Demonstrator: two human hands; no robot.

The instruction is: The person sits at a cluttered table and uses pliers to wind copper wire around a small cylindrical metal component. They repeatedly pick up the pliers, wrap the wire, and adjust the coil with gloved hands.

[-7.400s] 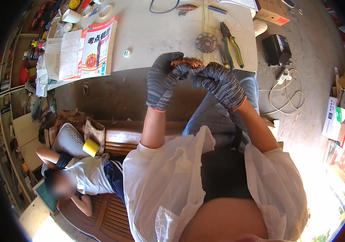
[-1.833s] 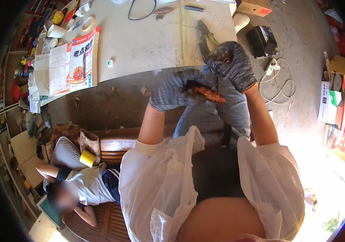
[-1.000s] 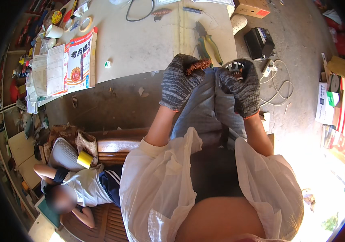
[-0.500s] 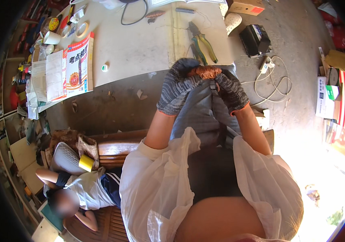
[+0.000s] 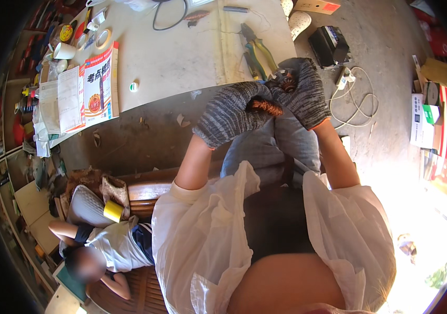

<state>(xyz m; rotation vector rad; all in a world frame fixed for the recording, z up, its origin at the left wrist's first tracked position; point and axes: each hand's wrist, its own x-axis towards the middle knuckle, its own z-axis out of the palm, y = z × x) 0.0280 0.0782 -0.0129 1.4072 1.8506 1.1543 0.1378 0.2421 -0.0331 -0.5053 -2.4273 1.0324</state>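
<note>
Both my hands wear grey knitted gloves with orange cuffs, close together above my knees at the table's front edge. My left hand (image 5: 234, 112) is curled round a bundle of copper wire (image 5: 268, 108), whose orange-brown strands show at the palm. Touching it, my right hand (image 5: 304, 91) closes on the far end, where dark and coppery strands (image 5: 286, 82) show between the fingers; its exact hold is partly hidden. Just beyond the gloves, pliers (image 5: 260, 49) with green-yellow handles lie on the pale table (image 5: 181, 63).
A book (image 5: 100, 83), papers, tape rolls (image 5: 103, 39) and a white cup (image 5: 64, 51) crowd the table's left side. On the floor to the right are a black battery (image 5: 329, 46) and a power strip (image 5: 345, 78) with a looped cord. A person (image 5: 119, 246) lies on a bench at lower left.
The copper bundle, stretched between both hands before, is now mostly folded into the left glove. My right hand has risen and turned over; my left has turned and dropped slightly.
</note>
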